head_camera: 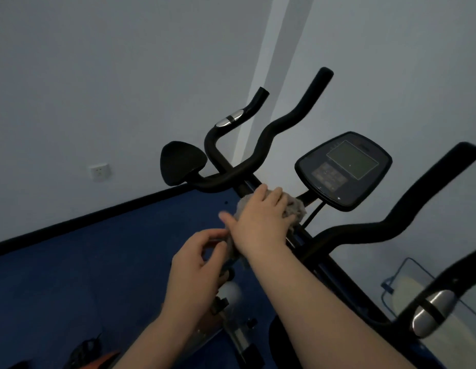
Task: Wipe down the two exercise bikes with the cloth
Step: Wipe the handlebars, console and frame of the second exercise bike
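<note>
Head view shows your grey cloth draped over the frame bar of the exercise bike, just below its console, with your right hand pressing flat on it, fingers straight. Your left hand sits just left of the cloth, pinching its hanging lower end between thumb and curled fingers. Beyond the cloth, the black handlebars curve up toward the pale wall, and blue floor lies below.
</note>
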`<state>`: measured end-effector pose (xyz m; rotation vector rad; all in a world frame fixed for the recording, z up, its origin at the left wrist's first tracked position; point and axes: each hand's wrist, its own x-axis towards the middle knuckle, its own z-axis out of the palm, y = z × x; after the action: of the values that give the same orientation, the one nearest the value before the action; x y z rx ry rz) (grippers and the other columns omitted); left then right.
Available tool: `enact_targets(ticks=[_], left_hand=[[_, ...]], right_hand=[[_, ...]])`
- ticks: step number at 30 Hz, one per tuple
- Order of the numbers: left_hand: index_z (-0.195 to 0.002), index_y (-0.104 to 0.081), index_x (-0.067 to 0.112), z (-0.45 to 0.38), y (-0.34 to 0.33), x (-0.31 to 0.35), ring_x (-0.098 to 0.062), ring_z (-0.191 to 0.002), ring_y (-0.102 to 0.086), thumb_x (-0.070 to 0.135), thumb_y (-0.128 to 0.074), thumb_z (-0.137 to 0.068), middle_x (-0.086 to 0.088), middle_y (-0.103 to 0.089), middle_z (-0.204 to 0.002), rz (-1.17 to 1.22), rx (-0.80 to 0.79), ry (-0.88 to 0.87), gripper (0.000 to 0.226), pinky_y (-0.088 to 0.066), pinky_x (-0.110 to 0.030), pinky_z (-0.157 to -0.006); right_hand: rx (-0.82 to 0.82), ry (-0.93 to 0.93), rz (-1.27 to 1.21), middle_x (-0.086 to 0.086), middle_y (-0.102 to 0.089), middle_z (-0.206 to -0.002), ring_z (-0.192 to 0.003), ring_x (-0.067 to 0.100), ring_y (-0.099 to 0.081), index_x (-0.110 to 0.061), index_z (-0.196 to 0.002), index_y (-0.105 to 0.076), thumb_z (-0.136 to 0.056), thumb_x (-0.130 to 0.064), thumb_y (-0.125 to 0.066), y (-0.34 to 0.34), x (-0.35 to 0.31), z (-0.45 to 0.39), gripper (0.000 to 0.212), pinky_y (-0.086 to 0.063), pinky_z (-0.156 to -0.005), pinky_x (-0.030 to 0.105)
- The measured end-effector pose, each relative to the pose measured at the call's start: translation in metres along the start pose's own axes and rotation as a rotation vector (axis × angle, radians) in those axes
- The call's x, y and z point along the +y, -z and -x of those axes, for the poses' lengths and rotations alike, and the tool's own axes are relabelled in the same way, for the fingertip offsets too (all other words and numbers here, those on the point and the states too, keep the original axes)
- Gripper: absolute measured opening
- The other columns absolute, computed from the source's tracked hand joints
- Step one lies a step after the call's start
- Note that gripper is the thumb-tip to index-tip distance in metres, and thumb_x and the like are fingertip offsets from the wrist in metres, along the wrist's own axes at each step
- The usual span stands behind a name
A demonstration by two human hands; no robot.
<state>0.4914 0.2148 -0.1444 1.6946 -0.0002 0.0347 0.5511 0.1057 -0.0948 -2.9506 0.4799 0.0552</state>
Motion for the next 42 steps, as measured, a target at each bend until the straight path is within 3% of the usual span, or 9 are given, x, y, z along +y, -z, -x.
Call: enact_targets(ticks=[3,8,14,18,25,28,31,38,42], left_hand=[[-0.096,-0.068,0.04,-0.008,0.003,-0.002,0.004,-0.092,-0.063,0.019,-0.058,-0.09,0.021,-0.069,-0.095,-0.018,-0.029,-0.03,0.024,-0.05,-0.02,-0.075],[-0.093,-0.069,0.036,-0.022,-0.003,-0.003,0.001,-0.092,-0.064,0.016,-0.058,-0.09,0.017,-0.07,-0.095,0.023,-0.059,-0.025,0.023,-0.051,-0.022,-0.077],[-0.097,-0.069,0.029,-0.034,-0.024,0.011,-0.003,-0.096,-0.062,0.011,-0.056,-0.09,0.012,-0.069,-0.097,0.035,-0.02,-0.081,0.023,-0.052,-0.037,-0.089],[-0.098,-0.067,0.033,-0.039,-0.035,0.014,-0.007,-0.1,-0.059,0.015,-0.055,-0.09,0.008,-0.066,-0.101,0.015,-0.005,-0.087,0.022,-0.051,-0.033,-0.086],[-0.095,-0.068,0.027,-0.046,-0.058,0.025,-0.009,-0.091,-0.063,0.009,-0.053,-0.091,0.006,-0.068,-0.095,0.108,0.104,-0.1,0.024,-0.053,-0.025,-0.072],[-0.092,-0.068,0.025,-0.048,-0.068,0.03,-0.01,-0.087,-0.065,0.007,-0.052,-0.091,0.008,-0.068,-0.09,0.174,0.134,-0.126,0.024,-0.054,-0.023,-0.066],[-0.09,-0.067,0.028,-0.055,-0.075,0.034,-0.009,-0.088,-0.065,0.008,-0.053,-0.091,0.009,-0.069,-0.091,0.165,0.118,-0.161,0.025,-0.053,-0.025,-0.071],[-0.094,-0.065,0.034,-0.095,-0.087,0.044,-0.004,-0.074,-0.059,0.017,-0.055,-0.091,0.011,-0.066,-0.09,-0.081,-0.106,-0.199,0.02,-0.049,-0.028,-0.066],[-0.096,-0.061,0.038,-0.099,-0.094,0.045,0.001,-0.078,-0.057,0.019,-0.055,-0.092,0.021,-0.062,-0.095,-0.224,-0.134,-0.237,0.021,-0.042,-0.018,-0.061]], right_hand=[[0.031,0.001,0.014,0.027,0.001,-0.156,-0.145,0.041,-0.002,-0.004,-0.149,0.01,-0.089,-0.062,-0.046,-0.011,0.006,0.005,0.101,-0.022,-0.113,0.058],[-0.089,-0.092,-0.099,0.027,-0.015,-0.153,-0.143,0.038,-0.014,0.0,-0.149,-0.002,-0.097,-0.053,-0.031,0.004,0.029,-0.008,0.08,-0.025,-0.114,0.045],[-0.346,-0.129,-0.123,0.029,-0.012,-0.152,-0.139,0.045,-0.015,-0.021,-0.152,-0.002,-0.101,-0.036,-0.034,0.01,0.053,-0.041,0.063,-0.024,-0.114,0.052],[-0.321,-0.257,-0.236,0.024,-0.016,-0.154,-0.141,0.039,-0.017,-0.003,-0.15,-0.013,-0.102,-0.041,-0.022,0.01,0.059,-0.062,0.063,-0.021,-0.116,0.048],[-0.132,-0.169,-0.206,0.024,-0.027,-0.15,-0.139,0.036,-0.023,0.002,-0.142,-0.032,-0.102,-0.029,-0.027,0.006,0.052,-0.051,0.051,-0.023,-0.112,0.045],[-0.008,0.015,-0.158,0.017,-0.058,-0.123,-0.114,0.031,-0.054,-0.008,-0.123,-0.055,-0.099,-0.016,-0.037,0.01,0.056,-0.041,0.032,-0.043,-0.083,0.033],[-0.027,0.087,-0.215,0.015,-0.065,-0.113,-0.104,0.032,-0.059,-0.008,-0.111,-0.063,-0.098,-0.025,-0.043,0.037,0.074,-0.045,0.029,-0.039,-0.072,0.03],[-0.048,-0.045,-0.25,0.018,-0.066,-0.111,-0.103,0.032,-0.06,-0.006,-0.106,-0.067,-0.098,-0.032,-0.045,0.123,0.14,-0.081,0.035,-0.039,-0.072,0.027],[0.273,-0.147,-0.206,0.015,-0.065,-0.105,-0.095,0.03,-0.059,-0.007,-0.102,-0.066,-0.095,-0.028,-0.048,0.15,0.158,-0.115,0.029,-0.036,-0.069,0.028]])
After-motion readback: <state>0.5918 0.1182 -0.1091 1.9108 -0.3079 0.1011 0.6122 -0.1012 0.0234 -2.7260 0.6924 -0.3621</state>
